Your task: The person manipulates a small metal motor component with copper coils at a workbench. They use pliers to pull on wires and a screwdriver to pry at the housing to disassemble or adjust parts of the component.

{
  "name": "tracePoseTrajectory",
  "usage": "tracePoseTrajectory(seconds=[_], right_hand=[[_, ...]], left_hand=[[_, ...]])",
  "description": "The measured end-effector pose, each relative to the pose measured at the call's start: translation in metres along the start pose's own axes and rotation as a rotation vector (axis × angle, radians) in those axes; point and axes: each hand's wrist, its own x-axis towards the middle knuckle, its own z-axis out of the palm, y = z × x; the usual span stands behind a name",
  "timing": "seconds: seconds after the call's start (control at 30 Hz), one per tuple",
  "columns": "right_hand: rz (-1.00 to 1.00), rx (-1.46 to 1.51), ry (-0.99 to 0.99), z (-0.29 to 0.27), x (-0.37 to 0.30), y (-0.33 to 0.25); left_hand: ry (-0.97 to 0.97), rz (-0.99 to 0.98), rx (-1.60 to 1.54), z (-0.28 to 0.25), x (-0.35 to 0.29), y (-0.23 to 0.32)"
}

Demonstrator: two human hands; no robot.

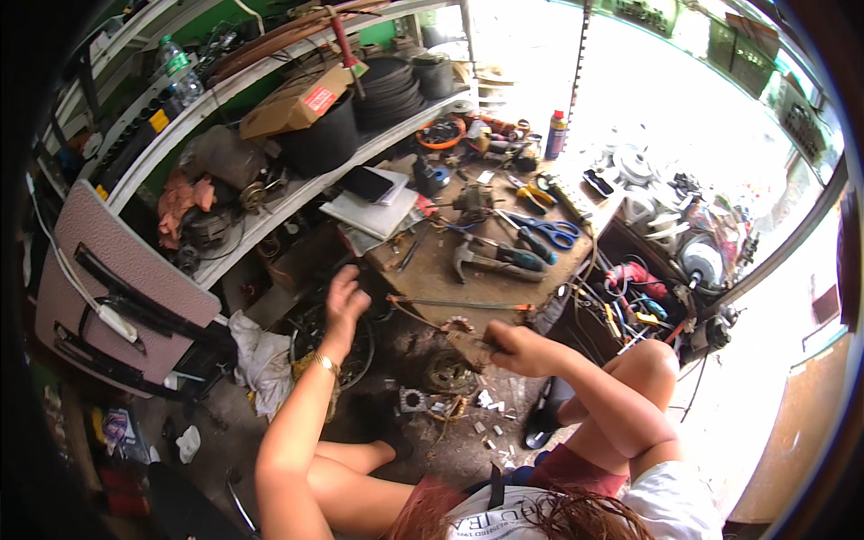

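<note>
My left hand (344, 309) is raised left of the table's near edge, fingers apart and holding nothing. My right hand (519, 350) is closed on the right end of a flat tan piece (471, 348), whose exact kind I cannot make out. Just below that piece, a round metal motor part (448, 371) rests low, near the floor. A square metal part with a round opening (412, 400) lies beside it. Small white scraps (486, 399) are scattered to the right. Along the table's near edge runs a thin bar with an orange end (513, 307).
The wooden worktable (418, 286) carries a hammer (477, 259), blue-handled scissors (560, 232), a small motor (474, 200) and a spray can (556, 135). Cluttered shelves (297, 211) line the left. A drawer of tools (621, 310) and a heap of parts (670, 207) stand at right.
</note>
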Motion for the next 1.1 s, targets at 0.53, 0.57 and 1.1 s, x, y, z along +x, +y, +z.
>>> tracePoseTrajectory(seconds=[0.53, 0.57, 1.1], right_hand=[[0.086, -0.236, 0.213, -0.040, -0.047, -0.021], [0.090, -0.208, 0.270, -0.042, -0.046, -0.017], [-0.087, 0.804, 0.197, -0.044, -0.041, -0.027]], left_hand=[[-0.722, 0.454, 0.940, 0.103, -0.097, 0.087], [-0.674, 0.434, 0.922, 0.106, -0.096, 0.085], [-0.232, -0.164, 0.254, 0.128, -0.025, 0.042]])
